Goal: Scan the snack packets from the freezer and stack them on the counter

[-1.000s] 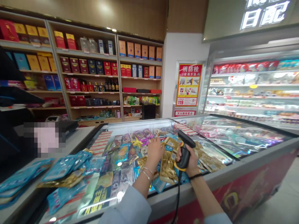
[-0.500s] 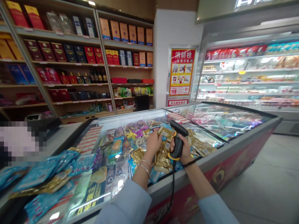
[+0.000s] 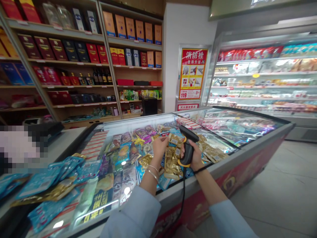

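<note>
My right hand point(image 3: 194, 155) is wrapped round a black and yellow barcode scanner point(image 3: 187, 150), whose cable hangs down over the freezer's front edge. The scanner's head is over gold packets point(image 3: 172, 163) lying on the freezer glass. Left of it, my left hand point(image 3: 159, 147), with bangles at the wrist, has its fingers pressed together at the edge of the gold packets. What those fingers hold, if anything, is too small to make out. Blue packets point(image 3: 44, 181) are piled at the left, with some gold ones among them.
The chest freezer point(image 3: 257, 142) stretches to the right, its sliding glass lids over colourful packs. A grey counter point(image 3: 71, 138) adjoins it at the left. Behind stand shelves point(image 3: 74, 61) of boxes and bottles, a red poster point(image 3: 193, 73) and a lit refrigerated display point(image 3: 267, 79).
The view has shifted slightly. My left hand has drawn a little to the left, away from the scanner, and its fingers have come together. The scanner stays in my right hand.
</note>
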{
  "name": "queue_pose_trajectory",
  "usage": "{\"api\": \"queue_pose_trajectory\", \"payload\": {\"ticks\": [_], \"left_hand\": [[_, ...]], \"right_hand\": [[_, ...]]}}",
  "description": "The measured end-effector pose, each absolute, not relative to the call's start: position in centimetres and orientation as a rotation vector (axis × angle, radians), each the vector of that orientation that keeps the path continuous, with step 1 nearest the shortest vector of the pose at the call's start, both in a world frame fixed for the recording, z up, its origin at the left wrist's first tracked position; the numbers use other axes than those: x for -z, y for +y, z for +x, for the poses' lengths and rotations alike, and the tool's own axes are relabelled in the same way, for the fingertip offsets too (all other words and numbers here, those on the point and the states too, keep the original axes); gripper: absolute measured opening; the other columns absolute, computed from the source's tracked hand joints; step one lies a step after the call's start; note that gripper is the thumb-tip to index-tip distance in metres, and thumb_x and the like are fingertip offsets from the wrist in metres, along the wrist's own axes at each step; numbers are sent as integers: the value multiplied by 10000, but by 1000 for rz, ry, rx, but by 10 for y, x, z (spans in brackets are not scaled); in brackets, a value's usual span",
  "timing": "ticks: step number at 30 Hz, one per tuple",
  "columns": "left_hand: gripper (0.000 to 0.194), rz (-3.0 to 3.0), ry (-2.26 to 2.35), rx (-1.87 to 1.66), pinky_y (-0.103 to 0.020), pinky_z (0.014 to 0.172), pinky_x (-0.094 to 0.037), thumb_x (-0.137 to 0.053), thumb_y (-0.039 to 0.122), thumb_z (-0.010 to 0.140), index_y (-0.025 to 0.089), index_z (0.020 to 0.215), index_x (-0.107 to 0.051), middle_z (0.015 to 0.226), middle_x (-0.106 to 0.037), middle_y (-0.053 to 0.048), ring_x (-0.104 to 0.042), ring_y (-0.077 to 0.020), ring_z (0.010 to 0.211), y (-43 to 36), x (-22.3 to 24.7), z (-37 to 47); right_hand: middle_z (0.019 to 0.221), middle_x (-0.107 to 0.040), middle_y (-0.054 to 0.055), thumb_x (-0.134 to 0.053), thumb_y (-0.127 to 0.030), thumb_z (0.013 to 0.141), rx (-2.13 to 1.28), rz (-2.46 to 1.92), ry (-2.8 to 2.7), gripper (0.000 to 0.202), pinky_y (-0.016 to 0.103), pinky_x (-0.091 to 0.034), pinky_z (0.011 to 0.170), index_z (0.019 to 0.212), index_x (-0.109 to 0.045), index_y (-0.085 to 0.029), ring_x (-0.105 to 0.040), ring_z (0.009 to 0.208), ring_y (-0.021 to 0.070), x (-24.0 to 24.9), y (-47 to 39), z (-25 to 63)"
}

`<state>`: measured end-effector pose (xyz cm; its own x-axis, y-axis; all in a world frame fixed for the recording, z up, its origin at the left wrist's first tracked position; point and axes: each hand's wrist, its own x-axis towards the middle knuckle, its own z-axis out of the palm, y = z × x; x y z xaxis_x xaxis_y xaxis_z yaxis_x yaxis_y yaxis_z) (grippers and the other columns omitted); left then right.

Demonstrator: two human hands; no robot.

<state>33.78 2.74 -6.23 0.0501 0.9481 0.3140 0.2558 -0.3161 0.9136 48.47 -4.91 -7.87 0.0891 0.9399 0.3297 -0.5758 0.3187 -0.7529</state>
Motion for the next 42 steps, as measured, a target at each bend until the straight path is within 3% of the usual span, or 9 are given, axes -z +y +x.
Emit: {"api": "queue_pose_trajectory", "payload": {"ticks": [3, 7, 12, 14, 19, 23, 33, 38, 42], "left_hand": [[140, 1488, 1278, -1343, -333, 803, -559, -753, 206, 742, 137, 863, -753, 855, -778, -80, -735, -220, 821, 29, 64, 331], [336, 1233, 1102, -1244, -311, 698, -570, -797, 101, 673, 117, 992, -693, 720, -726, -32, -704, -178, 670, 32, 69, 330], [132, 1428, 917, -1130, -268, 602, -551, -776, 119, 706, 136, 771, -663, 605, -636, 20, -632, -131, 537, 39, 68, 329], [144, 1434, 887, -1203, -283, 591, -564, -771, 146, 722, 149, 753, -630, 624, -605, 38, -622, -123, 509, 44, 67, 326], [228, 1199, 776, -1456, -366, 737, -623, -755, 222, 770, 185, 814, -534, 734, -625, 24, -709, -166, 674, 55, 63, 313], [198, 1034, 734, -1684, -396, 829, -615, -663, 234, 848, 216, 896, -473, 748, -660, 17, -733, -177, 685, 60, 59, 301], [129, 947, 696, -2009, -398, 983, -564, -558, 252, 921, 233, 1015, -471, 938, -735, -52, -758, -194, 903, 59, 54, 290], [149, 991, 681, -2038, -388, 950, -583, -559, 272, 923, 224, 1041, -482, 900, -723, -35, -755, -174, 841, 61, 53, 285], [198, 1034, 733, -2091, -320, 758, -627, -565, 344, 920, 219, 1063, -508, 856, -696, -16, -717, -145, 729, 61, 53, 283]], "right_hand": [[531, -576, -47, -657, -489, 801, -1201, -505, -912, 291, 248, -472, 373, 882, -586, -218, -555, 389, 145, 78, -50, 485], [537, -588, -41, -670, -484, 785, -1204, -502, -902, 295, 246, -470, 369, 869, -585, -214, -557, 388, 145, 77, -49, 484], [527, -582, -44, -682, -493, 772, -1209, -516, -888, 309, 238, -471, 367, 866, -604, -209, -541, 379, 135, 78, -50, 483], [517, -572, -48, -688, -495, 771, -1202, -512, -902, 315, 235, -472, 370, 879, -617, -207, -533, 375, 130, 77, -51, 483], [509, -566, -54, -705, -507, 762, -1201, -488, -933, 329, 239, -473, 367, 880, -614, -213, -529, 370, 132, 68, -46, 480], [509, -573, -53, -709, -505, 771, -1203, -470, -983, 330, 243, -480, 371, 874, -611, -207, -535, 366, 132, 59, -36, 472], [504, -587, -50, -697, -528, 810, -1283, -481, -1153, 372, 218, -442, 339, 940, -613, -190, -542, 333, 127, 66, -37, 468], [503, -587, -43, -676, -518, 832, -1346, -473, -1202, 342, 223, -421, 336, 919, -584, -200, -540, 337, 134, 65, -39, 474], [488, -581, -39, -678, -514, 828, -1363, -519, -1213, 346, 211, -397, 326, 909, -587, -190, -534, 329, 130, 66, -41, 473]]}}
